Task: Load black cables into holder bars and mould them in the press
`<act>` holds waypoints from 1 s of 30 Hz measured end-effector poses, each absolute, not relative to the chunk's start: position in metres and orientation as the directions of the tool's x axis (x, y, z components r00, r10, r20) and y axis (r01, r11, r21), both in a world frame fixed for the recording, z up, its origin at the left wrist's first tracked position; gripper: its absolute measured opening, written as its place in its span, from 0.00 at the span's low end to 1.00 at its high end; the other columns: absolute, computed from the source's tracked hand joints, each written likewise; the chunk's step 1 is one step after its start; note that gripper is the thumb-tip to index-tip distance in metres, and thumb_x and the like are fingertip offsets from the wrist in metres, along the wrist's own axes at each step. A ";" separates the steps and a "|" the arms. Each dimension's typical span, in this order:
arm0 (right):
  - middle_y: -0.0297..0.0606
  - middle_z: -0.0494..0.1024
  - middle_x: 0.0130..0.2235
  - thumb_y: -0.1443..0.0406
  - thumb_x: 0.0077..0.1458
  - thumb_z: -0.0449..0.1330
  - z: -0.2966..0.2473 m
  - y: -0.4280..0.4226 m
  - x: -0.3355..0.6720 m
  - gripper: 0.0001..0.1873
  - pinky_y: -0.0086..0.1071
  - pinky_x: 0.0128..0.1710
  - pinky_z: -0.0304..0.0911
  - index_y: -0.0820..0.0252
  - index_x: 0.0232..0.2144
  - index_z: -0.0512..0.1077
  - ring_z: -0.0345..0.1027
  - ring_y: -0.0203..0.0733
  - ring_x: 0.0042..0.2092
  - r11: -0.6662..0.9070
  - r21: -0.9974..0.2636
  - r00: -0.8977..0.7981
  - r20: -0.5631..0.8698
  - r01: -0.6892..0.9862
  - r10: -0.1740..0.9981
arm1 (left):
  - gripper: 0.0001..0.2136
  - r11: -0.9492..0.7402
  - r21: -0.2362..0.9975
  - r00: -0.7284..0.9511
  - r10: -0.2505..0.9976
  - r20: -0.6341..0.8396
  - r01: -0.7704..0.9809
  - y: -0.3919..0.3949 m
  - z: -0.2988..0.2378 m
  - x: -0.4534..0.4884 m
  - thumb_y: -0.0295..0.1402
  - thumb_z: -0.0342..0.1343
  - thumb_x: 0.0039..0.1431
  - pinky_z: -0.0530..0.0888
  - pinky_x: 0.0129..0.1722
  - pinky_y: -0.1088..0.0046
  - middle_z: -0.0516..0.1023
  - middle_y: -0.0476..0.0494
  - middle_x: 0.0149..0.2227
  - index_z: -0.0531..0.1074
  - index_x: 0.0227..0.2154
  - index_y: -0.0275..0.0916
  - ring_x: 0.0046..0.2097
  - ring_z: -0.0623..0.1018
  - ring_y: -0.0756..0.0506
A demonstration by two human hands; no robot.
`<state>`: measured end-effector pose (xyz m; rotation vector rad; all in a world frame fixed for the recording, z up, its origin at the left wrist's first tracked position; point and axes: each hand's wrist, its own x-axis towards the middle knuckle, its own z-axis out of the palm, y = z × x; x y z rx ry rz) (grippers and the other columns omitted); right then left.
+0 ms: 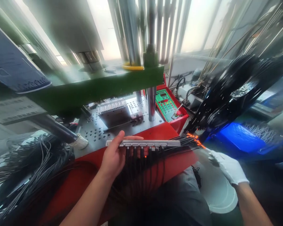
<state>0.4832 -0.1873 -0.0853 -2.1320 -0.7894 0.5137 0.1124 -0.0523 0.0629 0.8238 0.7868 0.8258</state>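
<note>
My bare left hand (pixel 114 155) is closed around the left end of a long, narrow metal mould bar (pixel 151 143), thumb on top and fingers beneath. Several black cables (pixel 141 166) hang from the bar's near side over my lap. At its right end lies a bundle of thin dark cables with orange tips (pixel 195 139). My right hand (pixel 227 166), in a white glove, is just right of those tips, above a white bucket (pixel 223 204). Its fingers are drawn together; what they hold, if anything, is too blurred to make out.
Ahead stands a press with a green crossbeam (pixel 103 89), a perforated metal bed (pixel 94 131) and a mould block (pixel 115 116). A red control box (pixel 166 103) is beside it. Cable bundles (pixel 44 157) crowd the left, others hang at right. A blue bin (pixel 238 138) is far right.
</note>
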 end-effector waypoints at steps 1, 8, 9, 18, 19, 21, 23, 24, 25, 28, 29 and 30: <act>0.43 0.80 0.34 0.51 0.48 0.57 -0.065 -0.181 0.470 0.17 0.39 0.38 0.69 0.56 0.30 0.77 0.74 0.49 0.36 -0.449 -0.822 0.701 -0.089 0.349 0.708 | 0.25 0.432 0.862 0.483 0.833 -0.270 -0.264 -0.052 0.065 0.114 0.48 0.48 0.58 0.75 0.28 0.62 0.79 0.31 0.26 0.79 0.36 0.28 0.29 0.79 0.36; 0.34 0.75 0.27 0.51 0.56 0.54 0.042 -0.136 0.352 0.18 0.29 0.29 0.63 0.58 0.30 0.74 0.67 0.38 0.29 -0.039 -0.901 -0.182 -0.130 0.433 0.975 | 0.23 0.390 0.917 0.611 0.746 -0.264 -0.080 -0.054 0.074 0.140 0.46 0.48 0.59 0.69 0.24 0.71 0.78 0.35 0.24 0.79 0.35 0.30 0.27 0.77 0.40; 0.32 0.71 0.22 0.50 0.57 0.53 0.043 -0.132 0.342 0.21 0.27 0.25 0.60 0.59 0.26 0.72 0.64 0.36 0.25 -0.051 -0.910 -0.257 -0.170 0.411 0.951 | 0.23 0.405 0.911 0.594 0.752 -0.284 -0.077 -0.054 0.074 0.140 0.47 0.48 0.59 0.69 0.24 0.72 0.78 0.36 0.24 0.78 0.37 0.31 0.28 0.77 0.41; 0.27 0.56 0.11 0.43 0.54 0.52 0.047 -0.105 0.324 0.27 0.27 0.15 0.44 0.59 0.18 0.65 0.48 0.30 0.14 -0.186 -0.981 0.226 -0.170 0.055 0.959 | 0.20 0.254 0.959 0.574 0.770 -0.280 0.126 -0.076 0.051 0.119 0.44 0.45 0.64 0.72 0.34 0.69 0.78 0.36 0.35 0.68 0.47 0.33 0.32 0.77 0.44; 0.26 0.55 0.11 0.43 0.54 0.52 0.046 -0.103 0.322 0.27 0.26 0.14 0.43 0.58 0.19 0.66 0.47 0.30 0.13 -0.176 -0.984 0.249 -0.171 0.001 0.953 | 0.20 0.225 0.967 0.575 0.778 -0.254 0.122 -0.081 0.047 0.122 0.44 0.44 0.65 0.72 0.33 0.69 0.78 0.36 0.34 0.68 0.46 0.32 0.31 0.77 0.45; 0.26 0.55 0.10 0.43 0.54 0.53 0.042 -0.099 0.314 0.27 0.26 0.12 0.41 0.58 0.19 0.64 0.47 0.30 0.12 -0.136 -0.985 0.275 -0.160 -0.105 0.948 | 0.21 0.202 0.973 0.599 0.768 -0.226 0.108 -0.090 0.040 0.130 0.44 0.42 0.65 0.72 0.29 0.68 0.78 0.36 0.32 0.68 0.46 0.30 0.27 0.76 0.45; 0.25 0.55 0.11 0.44 0.54 0.54 0.033 -0.097 0.303 0.27 0.25 0.11 0.40 0.58 0.18 0.60 0.47 0.29 0.12 -0.079 -0.973 0.303 -0.143 -0.216 0.942 | 0.21 0.207 0.976 0.613 0.762 -0.208 0.074 -0.095 0.036 0.138 0.44 0.41 0.65 0.72 0.27 0.67 0.77 0.38 0.29 0.67 0.46 0.29 0.25 0.75 0.45; 0.25 0.55 0.11 0.44 0.54 0.55 0.028 -0.096 0.298 0.27 0.24 0.11 0.40 0.58 0.18 0.58 0.47 0.29 0.12 -0.056 -0.962 0.318 -0.143 -0.267 0.937 | 0.21 0.211 0.976 0.612 0.767 -0.196 0.049 -0.096 0.035 0.141 0.43 0.41 0.65 0.72 0.27 0.67 0.76 0.38 0.28 0.66 0.47 0.29 0.26 0.75 0.44; 0.25 0.55 0.11 0.44 0.53 0.55 0.023 -0.096 0.294 0.27 0.24 0.11 0.40 0.58 0.18 0.58 0.47 0.28 0.13 -0.038 -0.951 0.335 -0.145 -0.306 0.931 | 0.20 0.214 0.976 0.609 0.771 -0.186 0.028 -0.096 0.034 0.143 0.43 0.42 0.65 0.72 0.28 0.67 0.76 0.38 0.28 0.66 0.47 0.29 0.26 0.75 0.44; 0.25 0.57 0.12 0.45 0.53 0.56 0.012 -0.096 0.286 0.26 0.22 0.11 0.43 0.59 0.20 0.60 0.48 0.28 0.14 -0.014 -0.947 0.361 -0.136 -0.321 0.922 | 0.17 0.252 0.967 0.634 0.753 -0.178 -0.027 -0.092 0.033 0.142 0.40 0.45 0.65 0.72 0.30 0.67 0.75 0.38 0.31 0.66 0.47 0.29 0.30 0.75 0.44; 0.25 0.58 0.12 0.45 0.54 0.55 0.011 -0.096 0.285 0.25 0.22 0.11 0.44 0.59 0.20 0.61 0.49 0.28 0.14 -0.015 -0.951 0.361 -0.132 -0.308 0.923 | 0.16 0.268 0.963 0.636 0.749 -0.184 -0.037 -0.090 0.033 0.140 0.39 0.46 0.65 0.71 0.29 0.69 0.74 0.40 0.31 0.66 0.46 0.30 0.29 0.74 0.46; 0.25 0.58 0.12 0.45 0.54 0.54 0.010 -0.096 0.284 0.26 0.22 0.11 0.44 0.59 0.20 0.61 0.49 0.28 0.14 -0.016 -0.954 0.360 -0.128 -0.299 0.924 | 0.16 0.284 0.958 0.634 0.749 -0.192 -0.045 -0.089 0.033 0.138 0.38 0.47 0.64 0.69 0.27 0.72 0.72 0.43 0.29 0.66 0.46 0.31 0.27 0.72 0.48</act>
